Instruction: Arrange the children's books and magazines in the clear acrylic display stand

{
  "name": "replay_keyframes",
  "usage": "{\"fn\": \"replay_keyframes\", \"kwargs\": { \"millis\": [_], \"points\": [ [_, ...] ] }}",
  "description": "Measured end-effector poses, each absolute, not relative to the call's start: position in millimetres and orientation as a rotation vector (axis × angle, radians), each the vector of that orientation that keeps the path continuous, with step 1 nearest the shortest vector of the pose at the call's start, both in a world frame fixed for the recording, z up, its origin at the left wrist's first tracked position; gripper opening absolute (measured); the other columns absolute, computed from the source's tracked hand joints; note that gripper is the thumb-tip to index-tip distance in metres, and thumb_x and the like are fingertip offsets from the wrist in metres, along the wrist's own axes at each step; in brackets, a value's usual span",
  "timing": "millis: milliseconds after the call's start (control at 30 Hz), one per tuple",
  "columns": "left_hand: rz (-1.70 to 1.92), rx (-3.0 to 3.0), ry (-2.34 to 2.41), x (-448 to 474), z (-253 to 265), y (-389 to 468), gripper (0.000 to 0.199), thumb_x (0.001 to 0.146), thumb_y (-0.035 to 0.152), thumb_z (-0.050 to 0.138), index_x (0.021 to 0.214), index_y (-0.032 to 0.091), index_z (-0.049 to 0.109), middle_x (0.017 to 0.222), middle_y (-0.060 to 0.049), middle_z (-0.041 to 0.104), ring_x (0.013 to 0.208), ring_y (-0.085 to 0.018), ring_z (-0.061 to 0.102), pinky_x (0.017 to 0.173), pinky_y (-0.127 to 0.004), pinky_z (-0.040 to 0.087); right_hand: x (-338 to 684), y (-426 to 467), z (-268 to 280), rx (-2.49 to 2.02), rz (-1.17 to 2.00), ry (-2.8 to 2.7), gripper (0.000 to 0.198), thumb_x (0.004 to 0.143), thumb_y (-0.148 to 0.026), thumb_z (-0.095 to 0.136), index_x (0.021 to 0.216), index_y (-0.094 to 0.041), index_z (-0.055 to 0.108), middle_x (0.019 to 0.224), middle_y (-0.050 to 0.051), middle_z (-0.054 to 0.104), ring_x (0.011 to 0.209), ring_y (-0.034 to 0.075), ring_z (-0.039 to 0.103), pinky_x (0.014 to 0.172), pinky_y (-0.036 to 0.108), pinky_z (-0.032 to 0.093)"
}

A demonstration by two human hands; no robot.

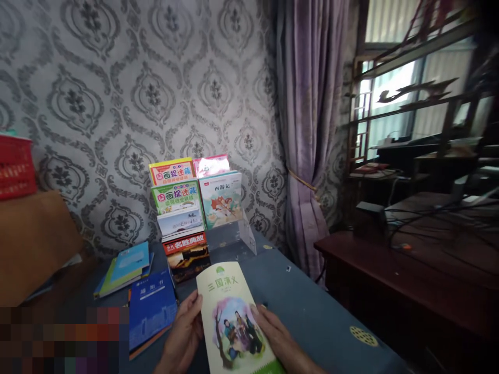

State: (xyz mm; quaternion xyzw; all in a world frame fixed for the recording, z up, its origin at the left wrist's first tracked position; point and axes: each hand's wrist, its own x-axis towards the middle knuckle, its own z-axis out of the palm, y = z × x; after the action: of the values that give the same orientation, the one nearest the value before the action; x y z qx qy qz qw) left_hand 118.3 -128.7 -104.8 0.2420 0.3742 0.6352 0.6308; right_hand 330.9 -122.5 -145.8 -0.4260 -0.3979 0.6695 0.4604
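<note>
A pale green book (236,317) with a painted group of figures on its cover is held upright, leaning back, between my two hands. My left hand (185,330) grips its left edge, thumb on the front. On the opposite edge, my right hand (278,332) closes round the cover's side. Just beyond the book stands a clear tiered display rack (228,239). Its left column carries several books, among them a green one (175,195) and a dark red-topped one (187,254). A teal-and-white book (222,200) stands in the right column, before a pink one (210,165).
A stack with a blue book (152,306) on top lies left of my left hand, with a light blue and green pile (125,267) behind. Far left, a red basket (15,166) sits above a cardboard box (37,244). A dark wooden desk (390,280) with cables stands right.
</note>
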Motion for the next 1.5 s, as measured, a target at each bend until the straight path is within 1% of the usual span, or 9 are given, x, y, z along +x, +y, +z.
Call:
{"fn": "replay_keyframes", "kwargs": {
  "millis": [200,433,567,767,933,1000,1167,1333,1500],
  "points": [
    [1.316,0.683,0.923,113.7,-108.5,-121.2,0.045,0.067,0.032,0.09,0.105,0.016,0.071,0.1,-0.011,0.078,0.092,-0.027,0.076,0.077,-0.031,0.061,330.3,-121.3,-138.1,-0.81,1.822,-0.789,0.066,0.06,-0.061,0.087,0.107,-0.017,0.074,0.099,0.012,0.079,0.097,0.031,0.074,0.092,0.042,0.056],
    [1.175,0.999,1.062,119.6,-86.0,-101.5,0.069,0.057,0.057,0.089,0.109,0.017,0.069,0.098,-0.01,0.078,0.083,-0.025,0.074,0.062,-0.027,0.055,347.1,-107.3,-134.2,-0.59,1.918,-0.867,0.055,0.064,-0.049,0.089,0.106,-0.016,0.075,0.098,0.014,0.079,0.089,0.029,0.076,0.091,0.043,0.055],
    [1.155,1.18,1.072,130.0,-56.2,-81.3,0.073,0.06,0.062,0.084,0.113,0.016,0.066,0.095,-0.01,0.077,0.076,-0.022,0.073,0.056,-0.024,0.05,358.1,-84.5,-122.5,-0.609,1.83,-0.96,0.053,0.07,-0.05,0.085,0.11,-0.016,0.072,0.094,0.012,0.078,0.082,0.026,0.075,0.082,0.04,0.056],
    [1.228,1.309,1.007,145.2,-4.8,-50.5,0.066,0.061,0.059,0.084,0.11,0.018,0.065,0.096,-0.008,0.077,0.074,-0.019,0.072,0.06,-0.024,0.053,388.4,-22.6,-71.0,-0.69,1.49,-1.421,0.055,0.073,-0.06,0.078,0.105,-0.016,0.072,0.091,0.007,0.075,0.076,0.019,0.067,0.07,0.031,0.052],
    [1.307,1.359,1.004,147.9,22.3,-28.9,0.054,0.066,0.049,0.083,0.106,0.019,0.064,0.098,-0.007,0.077,0.075,-0.019,0.073,0.061,-0.027,0.056,400.4,15.2,-26.5,-0.754,1.317,-1.677,0.052,0.074,-0.061,0.074,0.096,-0.013,0.072,0.068,0.0,0.064,0.057,0.011,0.051,0.05,0.022,0.038],
    [1.333,1.378,1.009,145.5,32.7,-20.9,0.046,0.07,0.044,0.081,0.105,0.019,0.064,0.097,-0.008,0.077,0.074,-0.02,0.073,0.059,-0.027,0.056,398.4,23.3,-11.0,-0.745,1.271,-1.679,0.049,0.075,-0.057,0.074,0.096,-0.013,0.072,0.067,-0.001,0.062,0.055,0.01,0.049,0.046,0.02,0.034],
    [1.419,1.588,1.054,133.8,80.3,-2.8,0.013,0.08,0.024,0.069,0.092,0.022,0.066,0.091,-0.007,0.077,0.075,-0.023,0.072,0.058,-0.031,0.054,385.3,48.3,35.3,-0.646,1.158,-1.682,0.038,0.071,-0.045,0.078,0.093,-0.014,0.071,0.081,0.004,0.069,0.069,0.017,0.061,0.049,0.023,0.049],
    [1.56,1.728,1.004,123.0,148.8,7.6,0.019,0.086,0.012,0.055,0.101,0.02,0.064,0.096,-0.006,0.076,0.088,-0.022,0.07,0.078,-0.038,0.057,365.3,78.8,90.3,-0.486,0.85,-1.72,0.03,0.079,-0.038,0.072,0.098,-0.016,0.067,0.088,0.004,0.069,0.077,0.019,0.064,0.052,0.027,0.056],
    [1.706,1.909,0.998,108.3,194.9,8.4,0.018,0.087,0.011,0.052,0.103,0.015,0.061,0.094,-0.006,0.074,0.09,-0.021,0.07,0.084,-0.04,0.057,333.5,97.1,125.4,-0.321,0.637,-1.72,0.031,0.086,-0.045,0.067,0.102,-0.019,0.06,0.089,0.001,0.065,0.077,0.016,0.061,0.056,0.024,0.056]
  ]
}}
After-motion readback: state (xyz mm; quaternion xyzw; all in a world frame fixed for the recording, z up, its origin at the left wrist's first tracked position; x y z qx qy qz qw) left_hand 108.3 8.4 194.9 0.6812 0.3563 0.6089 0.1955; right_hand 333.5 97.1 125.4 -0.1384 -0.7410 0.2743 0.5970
